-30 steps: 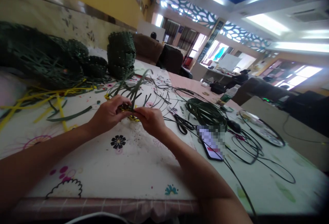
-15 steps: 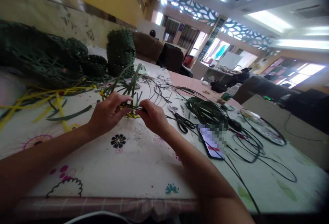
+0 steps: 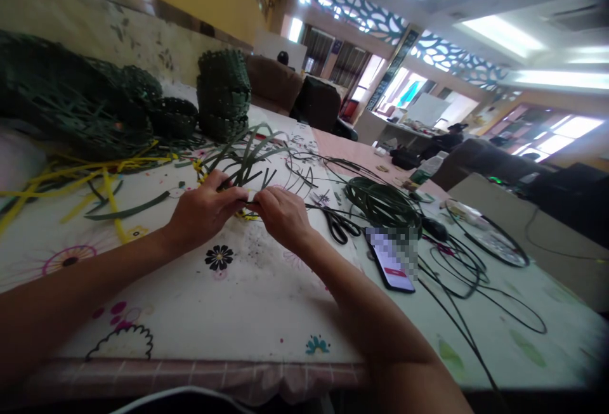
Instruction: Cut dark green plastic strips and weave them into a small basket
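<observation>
Above the flowered tablecloth [image 3: 190, 312], my left hand [image 3: 207, 208] and my right hand [image 3: 283, 214] meet, thumbs close together. Both are closed on a small piece of weaving made of dark green strips [image 3: 247, 154], whose loose ends fan up and away behind my fingers. Bits of yellow strip show under and beside the hands. The fingers hide most of the woven part. From the right hand a thin green strip runs off to the right, past a pair of black-handled scissors [image 3: 339, 226].
Dark green woven baskets [image 3: 223, 94] stand at the back left, with loose yellow strips [image 3: 108, 195] before them. To the right lie a coil of green strip [image 3: 380, 201], a phone [image 3: 390, 262] and looping strands. A person [image 3: 450, 138] sits far off.
My hands have drawn closer together, the left one turning over the weaving. The loose green ends have spread and tilted to the right. Scissors and phone stay in place.
</observation>
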`<state>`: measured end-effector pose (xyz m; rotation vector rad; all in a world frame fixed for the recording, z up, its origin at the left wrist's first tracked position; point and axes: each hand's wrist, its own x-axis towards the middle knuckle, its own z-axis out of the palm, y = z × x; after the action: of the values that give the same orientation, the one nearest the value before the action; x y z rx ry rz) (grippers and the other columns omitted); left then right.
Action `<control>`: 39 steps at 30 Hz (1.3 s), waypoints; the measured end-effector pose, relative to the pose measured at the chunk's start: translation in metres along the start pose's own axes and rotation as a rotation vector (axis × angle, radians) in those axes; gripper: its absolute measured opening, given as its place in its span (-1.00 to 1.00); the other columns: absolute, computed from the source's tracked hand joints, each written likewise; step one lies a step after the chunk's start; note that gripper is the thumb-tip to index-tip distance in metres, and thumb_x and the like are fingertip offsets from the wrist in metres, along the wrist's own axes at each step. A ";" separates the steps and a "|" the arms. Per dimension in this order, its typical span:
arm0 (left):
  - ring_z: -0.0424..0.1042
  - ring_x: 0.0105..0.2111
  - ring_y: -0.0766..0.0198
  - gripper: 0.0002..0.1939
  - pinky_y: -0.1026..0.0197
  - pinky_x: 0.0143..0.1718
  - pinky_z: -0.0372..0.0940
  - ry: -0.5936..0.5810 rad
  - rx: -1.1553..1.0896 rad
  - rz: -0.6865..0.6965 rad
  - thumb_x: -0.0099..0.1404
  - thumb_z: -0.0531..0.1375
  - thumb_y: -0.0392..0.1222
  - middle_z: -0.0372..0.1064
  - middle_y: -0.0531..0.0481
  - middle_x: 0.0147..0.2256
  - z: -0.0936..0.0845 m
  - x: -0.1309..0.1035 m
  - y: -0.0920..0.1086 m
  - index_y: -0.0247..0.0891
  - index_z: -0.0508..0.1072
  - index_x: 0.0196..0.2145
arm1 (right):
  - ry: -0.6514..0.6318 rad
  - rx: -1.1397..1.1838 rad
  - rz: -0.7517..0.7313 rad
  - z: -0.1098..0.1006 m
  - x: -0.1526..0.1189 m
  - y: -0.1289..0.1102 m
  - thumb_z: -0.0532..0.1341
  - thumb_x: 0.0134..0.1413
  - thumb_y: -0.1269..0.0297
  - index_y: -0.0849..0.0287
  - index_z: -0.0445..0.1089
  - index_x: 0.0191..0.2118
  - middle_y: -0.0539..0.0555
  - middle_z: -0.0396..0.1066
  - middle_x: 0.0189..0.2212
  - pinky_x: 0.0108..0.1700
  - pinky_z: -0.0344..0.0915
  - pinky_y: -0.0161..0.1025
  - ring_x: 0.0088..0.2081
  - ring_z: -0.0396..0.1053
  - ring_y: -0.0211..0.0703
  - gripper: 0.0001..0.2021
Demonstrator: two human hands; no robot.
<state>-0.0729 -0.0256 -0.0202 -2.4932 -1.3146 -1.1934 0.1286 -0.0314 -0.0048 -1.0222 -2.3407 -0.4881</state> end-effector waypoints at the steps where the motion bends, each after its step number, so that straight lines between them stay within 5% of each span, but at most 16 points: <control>1: 0.33 -0.40 0.31 -0.75 0.27 -0.48 0.18 0.007 -0.003 -0.023 0.39 0.12 0.01 0.35 -0.09 -0.19 -0.001 0.000 0.000 -0.08 0.56 -0.18 | 0.069 -0.009 -0.037 -0.002 0.000 -0.002 0.02 0.45 0.23 0.20 0.41 -0.28 0.12 0.45 -0.37 -0.28 0.15 -0.19 -0.34 0.30 -0.15 -0.69; 4: 0.33 -0.39 0.28 -0.77 0.25 -0.43 0.21 0.047 -0.041 -0.106 0.39 0.12 -0.03 0.33 -0.05 -0.27 -0.004 0.003 -0.002 -0.13 0.54 -0.21 | 0.226 0.030 -0.158 -0.008 -0.002 -0.012 0.09 0.42 0.21 0.18 0.44 -0.25 0.15 0.49 -0.25 -0.08 0.21 -0.14 -0.18 0.34 -0.09 -0.75; 6: 0.34 -0.37 0.26 -0.79 0.23 -0.41 0.22 0.056 -0.066 -0.152 0.38 0.12 -0.04 0.32 -0.03 -0.29 -0.007 0.004 -0.003 -0.13 0.51 -0.23 | 0.215 0.112 -0.156 -0.008 -0.004 -0.022 0.12 0.39 0.21 0.17 0.43 -0.36 0.12 0.47 -0.34 -0.13 0.23 -0.15 -0.25 0.34 -0.12 -0.71; 9: 0.35 -0.37 0.25 -0.79 0.21 -0.40 0.21 0.045 -0.080 -0.191 0.38 0.10 -0.04 0.31 -0.03 -0.30 -0.009 0.005 -0.003 -0.14 0.50 -0.25 | 0.147 0.394 0.122 0.002 -0.006 -0.029 0.14 0.35 0.25 0.19 0.42 -0.44 0.06 0.41 -0.49 -0.28 0.23 -0.22 -0.40 0.33 -0.20 -0.69; 13: 0.34 -0.42 0.28 -0.76 0.19 -0.42 0.21 0.026 -0.103 -0.191 0.40 0.07 -0.04 0.30 -0.04 -0.28 -0.008 0.003 0.000 -0.16 0.48 -0.24 | 0.152 1.065 0.646 0.018 -0.003 -0.024 0.23 0.21 0.19 0.19 0.50 -0.27 -0.06 0.36 -0.60 -0.50 0.21 -0.32 -0.58 0.27 -0.31 -0.82; 17: 0.30 -0.46 0.31 -0.75 0.19 -0.44 0.20 -0.021 -0.130 -0.192 0.41 0.06 -0.03 0.28 -0.03 -0.28 -0.007 0.002 0.004 -0.17 0.47 -0.25 | 0.276 1.455 0.688 0.017 0.001 -0.020 0.30 0.10 0.17 0.13 0.51 -0.19 -0.14 0.33 -0.65 -0.58 0.13 -0.36 -0.65 0.19 -0.38 -0.80; 32: 0.38 -0.49 0.37 -0.74 0.19 -0.35 0.28 -0.015 -0.284 -0.275 0.40 0.10 0.00 0.26 0.04 -0.30 -0.006 0.001 0.007 -0.20 0.45 -0.29 | 0.345 1.537 0.704 0.020 0.002 -0.029 0.38 -0.03 0.24 0.14 0.43 -0.36 -0.13 0.37 -0.64 -0.62 0.18 -0.39 -0.64 0.23 -0.38 -0.85; 39: 0.39 -0.53 0.40 -0.73 0.24 -0.38 0.29 -0.004 -0.305 -0.283 0.39 0.10 0.01 0.30 0.05 -0.29 -0.007 0.003 0.010 -0.22 0.43 -0.31 | 0.338 1.522 0.789 0.022 0.002 -0.032 0.38 -0.03 0.12 0.15 0.32 -0.49 -0.12 0.36 -0.67 -0.66 0.15 -0.40 -0.70 0.21 -0.38 -0.72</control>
<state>-0.0690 -0.0322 -0.0103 -2.5673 -1.6420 -1.5549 0.0967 -0.0399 -0.0247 -0.7787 -1.1670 1.1508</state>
